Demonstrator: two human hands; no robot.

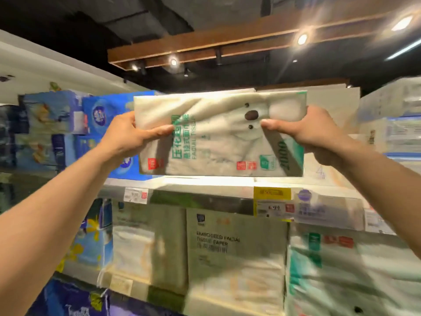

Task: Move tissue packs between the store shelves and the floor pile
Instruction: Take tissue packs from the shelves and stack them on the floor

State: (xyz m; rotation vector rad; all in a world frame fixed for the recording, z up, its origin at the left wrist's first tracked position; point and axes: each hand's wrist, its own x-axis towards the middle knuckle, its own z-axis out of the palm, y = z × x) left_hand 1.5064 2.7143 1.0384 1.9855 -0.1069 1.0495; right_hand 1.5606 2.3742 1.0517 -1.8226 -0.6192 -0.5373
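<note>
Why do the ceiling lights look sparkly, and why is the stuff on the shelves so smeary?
Head view: the ceiling lights flare into streaky glare; the shelf packs near the edges look blurred and bent by the wide lens; the tissue pack is sharper, its print readable.

A cream-white plastic-wrapped facial tissue pack (pixel 218 142), with green lettering and a bear face (printed sideways), hangs lengthwise between the left hand (pixel 127 135) and right hand (pixel 312 131). Each hand grips one end, and the wrapper is creased at the thumbs.

A tissue pack (pixel 218 133) is held before the upper shelf (pixel 193 180), just above its front edge; other packs (pixel 237 247) are stacked underneath.
</note>
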